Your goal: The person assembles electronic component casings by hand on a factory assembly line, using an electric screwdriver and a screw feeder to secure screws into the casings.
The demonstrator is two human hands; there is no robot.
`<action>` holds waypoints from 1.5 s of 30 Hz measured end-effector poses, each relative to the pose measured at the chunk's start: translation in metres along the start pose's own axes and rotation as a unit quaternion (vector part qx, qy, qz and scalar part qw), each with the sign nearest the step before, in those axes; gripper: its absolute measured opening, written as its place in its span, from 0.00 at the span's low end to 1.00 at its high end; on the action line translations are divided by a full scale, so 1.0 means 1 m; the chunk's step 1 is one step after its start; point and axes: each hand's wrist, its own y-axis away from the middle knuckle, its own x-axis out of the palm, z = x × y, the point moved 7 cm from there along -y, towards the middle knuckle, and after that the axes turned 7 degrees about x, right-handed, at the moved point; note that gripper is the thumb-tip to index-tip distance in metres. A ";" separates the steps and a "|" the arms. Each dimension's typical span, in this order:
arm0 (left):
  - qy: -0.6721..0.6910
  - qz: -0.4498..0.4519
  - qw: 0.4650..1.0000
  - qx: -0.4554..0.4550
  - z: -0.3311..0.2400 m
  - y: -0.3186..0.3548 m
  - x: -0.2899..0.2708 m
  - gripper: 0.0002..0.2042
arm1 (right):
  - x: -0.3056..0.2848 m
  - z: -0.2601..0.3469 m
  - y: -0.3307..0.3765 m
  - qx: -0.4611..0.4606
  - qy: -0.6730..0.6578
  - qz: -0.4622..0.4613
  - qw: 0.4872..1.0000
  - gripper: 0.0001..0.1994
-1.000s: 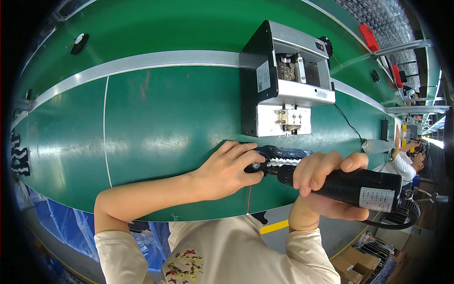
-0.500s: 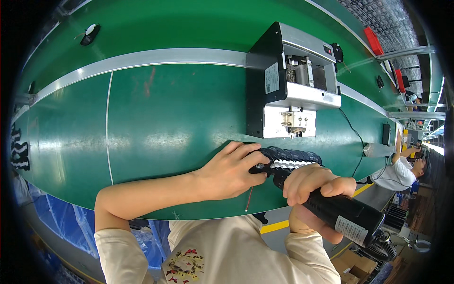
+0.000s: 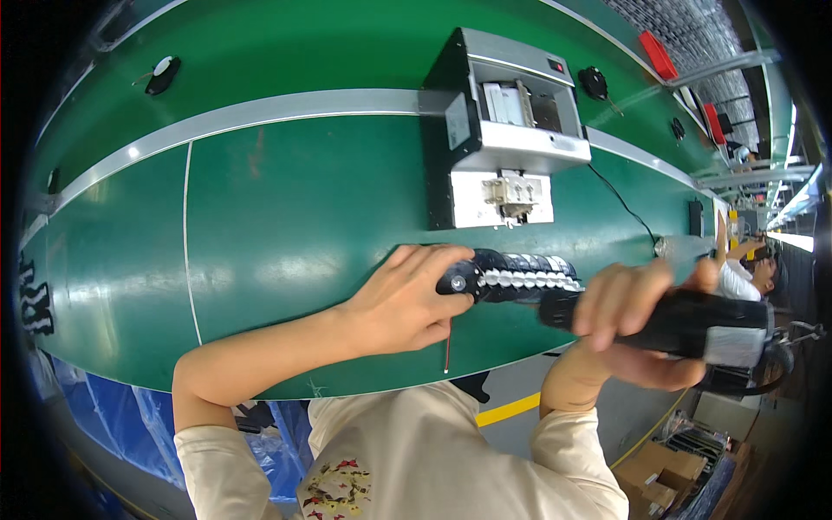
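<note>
My left hand grips the left end of a row of stacked black round parts with a white scalloped strip along it. The row lies on the green bench near its front edge. A screw-like metal round shows on the black end part beside my fingers. Below this hand a thin red wire hangs down. My right hand, blurred, is wrapped round a black electric screwdriver, held almost level. Its nose points left, close to the row's right end; whether they touch I cannot tell.
A silver and black bench machine stands behind the row, its cable trailing right. Small black parts sit on the green belt beyond a metal rail. Red bins and a co-worker are at the right.
The screwdriver has swung up and right, away from my left hand, and turned more level. The white strip shows more fully. The whole view has shifted slightly, and my left hand keeps its grip.
</note>
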 end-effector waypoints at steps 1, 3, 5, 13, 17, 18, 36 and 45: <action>-0.006 -0.008 1.000 0.000 0.002 -0.001 -0.001 0.15 | -0.011 0.015 -0.002 -0.009 -0.004 0.034 0.999 0.36; 0.000 -0.008 1.000 0.002 0.003 0.001 0.001 0.15 | -0.027 0.043 -0.004 -0.015 0.049 -0.005 0.999 0.33; -0.001 -0.035 0.999 -0.026 0.009 0.004 -0.001 0.16 | -0.036 0.062 -0.002 -0.039 0.104 -0.007 0.994 0.31; 0.052 -0.059 0.997 -0.006 0.008 -0.005 -0.003 0.22 | -0.068 0.044 0.026 0.020 0.111 -0.110 0.988 0.23; 0.072 -0.031 0.995 0.060 -0.004 -0.011 -0.017 0.23 | -0.075 0.045 0.025 0.007 0.150 -0.141 0.979 0.21; 0.059 -0.029 0.996 0.058 -0.005 -0.011 -0.024 0.25 | -0.078 0.045 0.023 0.003 0.142 -0.151 0.978 0.21; -0.266 -0.221 0.924 -0.163 0.104 0.024 -0.142 0.23 | -0.071 0.012 0.027 0.019 0.128 -0.126 0.984 0.21; -0.248 -0.221 0.929 -0.166 0.101 0.026 -0.139 0.24 | -0.068 0.007 0.031 0.022 0.181 -0.101 0.978 0.21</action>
